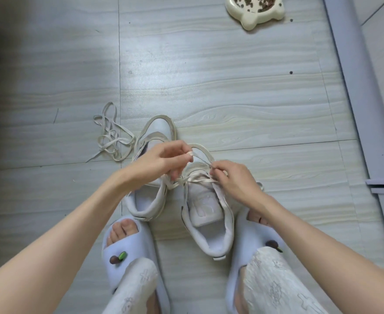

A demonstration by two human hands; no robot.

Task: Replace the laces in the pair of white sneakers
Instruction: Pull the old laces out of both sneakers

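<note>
Two white sneakers stand side by side on the floor, toes pointing away from me. The left sneaker [151, 196] has no lace in its eyelets that I can see. A cream lace [199, 181] runs across the tongue of the right sneaker [205, 214]. My left hand [161, 160] pinches one strand of this lace above the shoe. My right hand [234, 180] pinches the other strand at the right eyelets. A loose cream lace [111, 138] lies tangled on the floor to the left of the sneakers.
My feet in pale blue slippers [127, 252] sit just behind the sneakers on the grey wood-pattern floor [231, 98]. A cream pet bowl [254, 10] with kibble stands at the far upper right. A grey door frame [354, 82] runs along the right.
</note>
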